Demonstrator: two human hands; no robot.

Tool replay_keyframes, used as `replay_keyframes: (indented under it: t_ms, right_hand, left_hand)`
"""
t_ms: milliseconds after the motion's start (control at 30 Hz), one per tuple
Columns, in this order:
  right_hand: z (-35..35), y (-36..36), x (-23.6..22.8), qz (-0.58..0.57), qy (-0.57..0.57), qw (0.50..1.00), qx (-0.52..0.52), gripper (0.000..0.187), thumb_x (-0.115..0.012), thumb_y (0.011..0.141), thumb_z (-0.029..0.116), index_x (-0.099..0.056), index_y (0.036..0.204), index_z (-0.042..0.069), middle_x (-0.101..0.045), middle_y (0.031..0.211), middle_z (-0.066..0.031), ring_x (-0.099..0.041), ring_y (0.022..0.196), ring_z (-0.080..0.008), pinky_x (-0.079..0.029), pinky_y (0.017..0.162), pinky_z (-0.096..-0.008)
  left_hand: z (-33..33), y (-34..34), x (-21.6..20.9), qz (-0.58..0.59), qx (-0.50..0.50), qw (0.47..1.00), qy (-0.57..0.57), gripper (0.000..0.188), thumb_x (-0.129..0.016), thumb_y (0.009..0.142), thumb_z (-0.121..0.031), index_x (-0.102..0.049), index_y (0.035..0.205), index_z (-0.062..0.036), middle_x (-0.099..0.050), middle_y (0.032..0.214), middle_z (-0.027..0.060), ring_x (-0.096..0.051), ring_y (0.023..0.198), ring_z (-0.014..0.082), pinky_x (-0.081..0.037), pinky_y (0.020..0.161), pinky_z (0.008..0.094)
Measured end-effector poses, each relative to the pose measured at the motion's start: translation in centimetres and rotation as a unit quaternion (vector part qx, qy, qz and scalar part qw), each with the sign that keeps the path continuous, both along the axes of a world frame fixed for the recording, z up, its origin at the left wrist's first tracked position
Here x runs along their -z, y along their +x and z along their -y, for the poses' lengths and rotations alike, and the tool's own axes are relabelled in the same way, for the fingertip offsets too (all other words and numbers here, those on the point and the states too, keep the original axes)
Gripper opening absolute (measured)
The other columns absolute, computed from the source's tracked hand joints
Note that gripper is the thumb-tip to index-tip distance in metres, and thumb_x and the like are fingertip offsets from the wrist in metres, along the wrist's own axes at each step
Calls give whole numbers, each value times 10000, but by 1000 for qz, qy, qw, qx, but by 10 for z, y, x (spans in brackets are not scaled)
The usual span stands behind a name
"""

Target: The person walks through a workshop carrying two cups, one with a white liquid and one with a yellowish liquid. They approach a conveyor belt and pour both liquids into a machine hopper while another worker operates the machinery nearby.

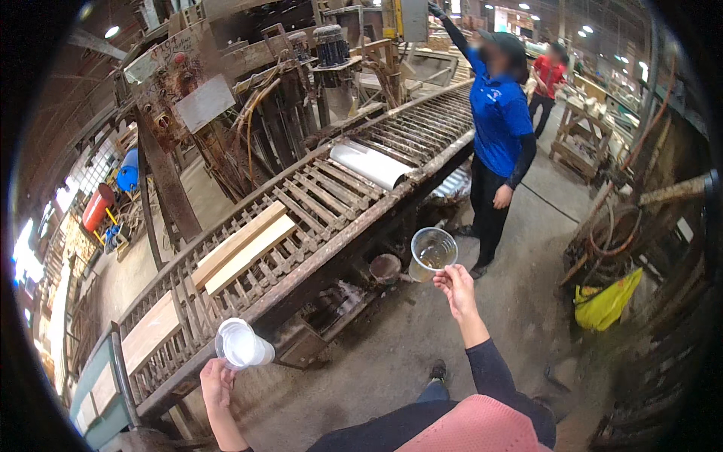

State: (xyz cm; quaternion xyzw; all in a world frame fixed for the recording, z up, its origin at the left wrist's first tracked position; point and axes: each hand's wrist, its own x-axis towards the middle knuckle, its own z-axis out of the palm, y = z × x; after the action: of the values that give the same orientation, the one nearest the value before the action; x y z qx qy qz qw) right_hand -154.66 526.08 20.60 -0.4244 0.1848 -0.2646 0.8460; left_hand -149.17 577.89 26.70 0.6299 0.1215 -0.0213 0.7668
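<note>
My left hand [217, 383] is closed on the rim of a plastic cup [256, 350] that looks white inside, beside the conveyor's near edge. The cup tilts, its mouth up and to the left. Out to the right, my right hand [456, 290] pinches the rim of a clear plastic cup [434, 250]. That cup is see-through, and I cannot tell whether anything is in it. The two cups are well apart. Beyond them runs a slatted conveyor [331, 202], with wooden boards [245, 248] lying on its bars.
A white curved sheet [370, 164] rests farther along the conveyor. A person in a blue shirt [498, 120] stands at its far right, one arm raised. Another person in red [548, 75] is behind. A yellow bag [608, 300] hangs at right. Heavy machinery [331, 68] stands across the conveyor.
</note>
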Motion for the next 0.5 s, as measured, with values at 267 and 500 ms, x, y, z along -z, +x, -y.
replay_keyframes:
  t_ms: [267,500]
  right_hand:
    - [-65,-63,-10,-31,-7,999,33,104,-500,843,159,-473,834,59,-576,783,-75,-576,687,-140,-484,642,-259]
    - [-70,-101,-4,-29,-11,997,69,106,-483,853,146,-461,854,42,-581,779,-90,-581,684,-145,-488,630,-255]
  left_hand:
    - [-81,-37,38,-1,-22,1000,11,88,-529,796,-105,-518,771,-21,-566,796,40,-562,718,132,-488,645,261]
    - [-86,-59,71,-2,-16,1000,-21,123,-524,813,-123,-526,845,-4,-560,862,50,-555,795,141,-482,705,283]
